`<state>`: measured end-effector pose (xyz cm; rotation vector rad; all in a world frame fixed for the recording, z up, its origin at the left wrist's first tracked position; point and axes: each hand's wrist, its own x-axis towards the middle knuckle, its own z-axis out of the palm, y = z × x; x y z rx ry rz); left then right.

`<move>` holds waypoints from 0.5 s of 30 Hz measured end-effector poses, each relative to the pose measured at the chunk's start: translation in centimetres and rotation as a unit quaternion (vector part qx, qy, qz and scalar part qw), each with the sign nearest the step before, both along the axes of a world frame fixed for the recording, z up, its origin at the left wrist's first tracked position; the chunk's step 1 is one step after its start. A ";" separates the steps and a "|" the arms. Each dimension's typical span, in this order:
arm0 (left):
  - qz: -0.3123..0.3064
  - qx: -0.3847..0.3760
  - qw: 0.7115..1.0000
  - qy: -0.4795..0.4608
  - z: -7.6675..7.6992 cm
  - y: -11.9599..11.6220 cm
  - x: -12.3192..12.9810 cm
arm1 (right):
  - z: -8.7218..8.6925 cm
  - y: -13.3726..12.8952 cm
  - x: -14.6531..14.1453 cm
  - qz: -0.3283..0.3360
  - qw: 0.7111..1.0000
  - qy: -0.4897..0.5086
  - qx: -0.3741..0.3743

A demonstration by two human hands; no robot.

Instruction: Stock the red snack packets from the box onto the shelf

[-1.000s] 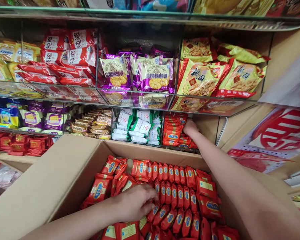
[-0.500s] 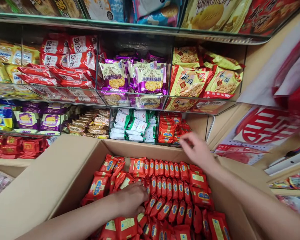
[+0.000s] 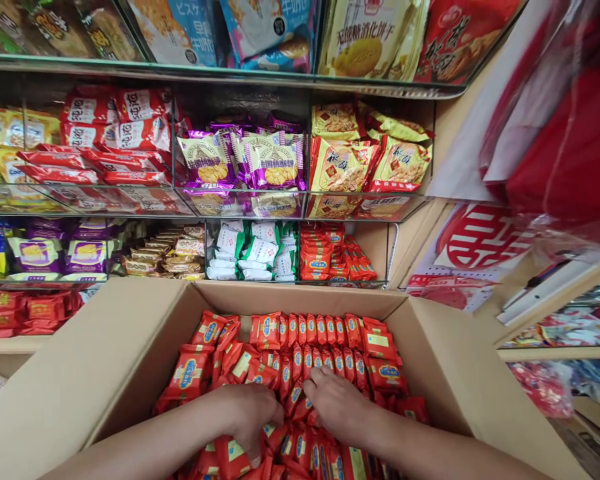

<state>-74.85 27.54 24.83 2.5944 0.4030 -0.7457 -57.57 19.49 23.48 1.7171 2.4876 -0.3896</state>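
Both hands are down inside an open cardboard box [image 3: 435, 353] filled with small red snack packets [image 3: 380, 340], many standing in tight rows. My left hand [image 3: 253, 413] is curled over packets at the middle left, thumb lower than the fingers, with red wrapper between them. To its right, my right hand [image 3: 335, 403] bends its fingers down around packets in the middle rows. The fingertips of both hands are partly hidden, so how many packets each grips does not show. A gap separates the two hands.
Behind the box, a glass-edged shelf holds red packets [image 3: 315, 257], green-and-white packets [image 3: 263, 247] and purple biscuit packets [image 3: 270, 163]. The raised left box flap [image 3: 75, 360] spreads toward the shelf. Red and white plastic-wrapped goods [image 3: 570, 133] hang at the upper right.
My right hand has come down from beside the red packets on the shelf into the box. My left hand has stayed among the packets, its thumb now lower. The view has shifted slightly.
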 end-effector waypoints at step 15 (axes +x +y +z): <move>0.295 -0.144 0.927 -0.182 2.9 2.5 0.5 | -0.3 1.3 1.2 0.018 0.999 0.033 -0.032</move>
